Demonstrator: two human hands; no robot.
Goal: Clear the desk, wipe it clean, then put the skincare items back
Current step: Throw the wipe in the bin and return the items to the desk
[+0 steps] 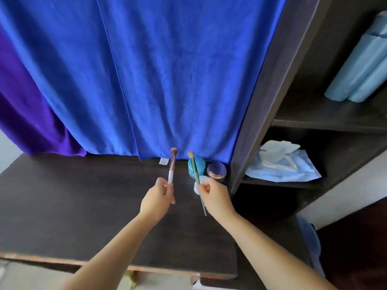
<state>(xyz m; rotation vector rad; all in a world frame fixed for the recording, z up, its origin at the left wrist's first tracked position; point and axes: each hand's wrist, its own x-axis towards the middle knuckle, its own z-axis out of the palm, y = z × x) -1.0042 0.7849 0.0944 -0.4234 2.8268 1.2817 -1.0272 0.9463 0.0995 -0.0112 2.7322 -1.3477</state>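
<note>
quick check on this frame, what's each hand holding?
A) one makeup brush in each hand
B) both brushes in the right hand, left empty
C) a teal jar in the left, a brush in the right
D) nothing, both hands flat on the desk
A: the left hand grips the white-handled brush and the right hand grips the green-handled brush, both bristle-up above the desk; the teal jar sits untouched at the back.

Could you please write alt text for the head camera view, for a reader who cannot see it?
Over a dark desk, the left hand holds a white-handled makeup brush and the right hand a green-handled brush, bristles up. Behind stand a teal jar, a round compact and a blue curtain.
</note>
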